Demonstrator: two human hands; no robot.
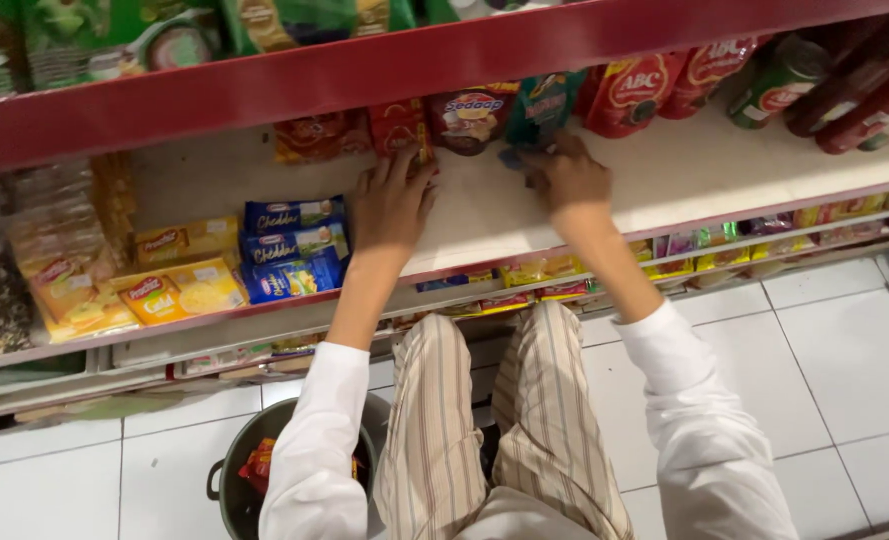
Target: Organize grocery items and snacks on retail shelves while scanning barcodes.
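On the white shelf, left hand lies flat, fingers spread, touching red sachets. Right hand pinches a small dark packet beside the green pouch. Advisably, align packets upright, faces outward.

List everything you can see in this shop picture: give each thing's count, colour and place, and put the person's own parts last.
Shelf: one, pale board with red edge, across the middle.
Sauce pouches: several, red, back of shelf at right.
Bottles: a few, dark red, far right.
Blue boxes: three, blue, shelf left of the hands.
Yellow boxes: several, yellow, far left.
Bucket: one, dark green, on the white tiled floor, holding red packets.
Trousers: striped beige, bottom centre.
Left hand: flat on shelf, touching a red packet.
Right hand: on shelf by a green packet.
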